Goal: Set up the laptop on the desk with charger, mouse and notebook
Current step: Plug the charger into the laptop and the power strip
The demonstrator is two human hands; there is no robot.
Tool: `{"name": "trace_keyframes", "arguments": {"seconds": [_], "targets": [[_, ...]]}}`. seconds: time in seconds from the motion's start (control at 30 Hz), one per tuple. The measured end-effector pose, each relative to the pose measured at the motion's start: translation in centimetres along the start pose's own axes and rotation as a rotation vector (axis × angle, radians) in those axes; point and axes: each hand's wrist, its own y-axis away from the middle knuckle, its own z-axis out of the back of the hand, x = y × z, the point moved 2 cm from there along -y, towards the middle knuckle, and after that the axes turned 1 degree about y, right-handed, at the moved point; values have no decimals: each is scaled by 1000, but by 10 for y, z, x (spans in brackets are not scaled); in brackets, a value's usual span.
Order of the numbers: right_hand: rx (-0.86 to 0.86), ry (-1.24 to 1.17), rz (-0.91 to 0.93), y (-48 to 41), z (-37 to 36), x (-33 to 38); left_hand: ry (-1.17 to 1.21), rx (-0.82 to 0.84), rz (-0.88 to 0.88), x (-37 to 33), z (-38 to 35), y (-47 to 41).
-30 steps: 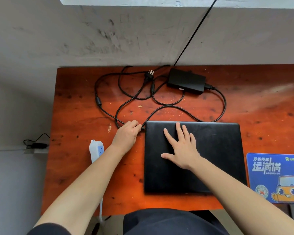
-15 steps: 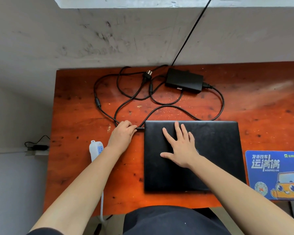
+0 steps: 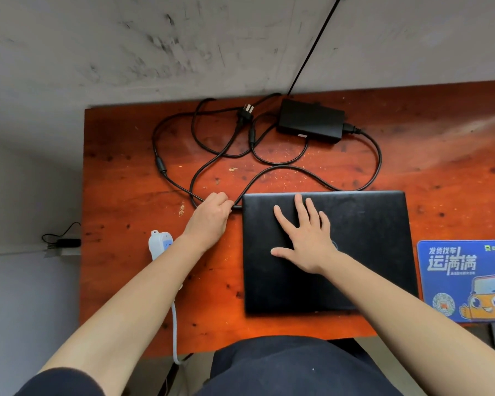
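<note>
Barely shifted in the past second, the left hand (image 3: 209, 221) has eased a touch back from the left edge of the laptop (image 3: 369, 247), baring the connector (image 3: 237, 207) it pinches there. On the red-brown desk (image 3: 440, 167) the closed black laptop lies near the front, the right hand (image 3: 306, 241) spread flat on its lid. A blue mouse pad (image 3: 463, 281) sits just right of it. Behind rests the charger brick (image 3: 310, 121), its cable (image 3: 297, 168) in loose loops. A white power strip (image 3: 159, 244) lies front-left, while the wall plug (image 3: 246, 114) lies loose near the back. Charging looks half-wired; mouse and notebook are out of view.
</note>
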Motion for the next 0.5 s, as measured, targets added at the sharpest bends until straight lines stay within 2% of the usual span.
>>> {"name": "trace_keyframes", "arguments": {"seconds": [0.13, 0.27, 0.5], "targets": [[3, -8, -8, 1, 2, 2, -137, 56, 4, 3, 7, -7], [-1, -3, -8, 0, 1, 1, -234, 37, 32, 16, 16, -12], [6, 0, -2, 1, 0, 0, -136, 47, -59, 22, 14, -3]]}}
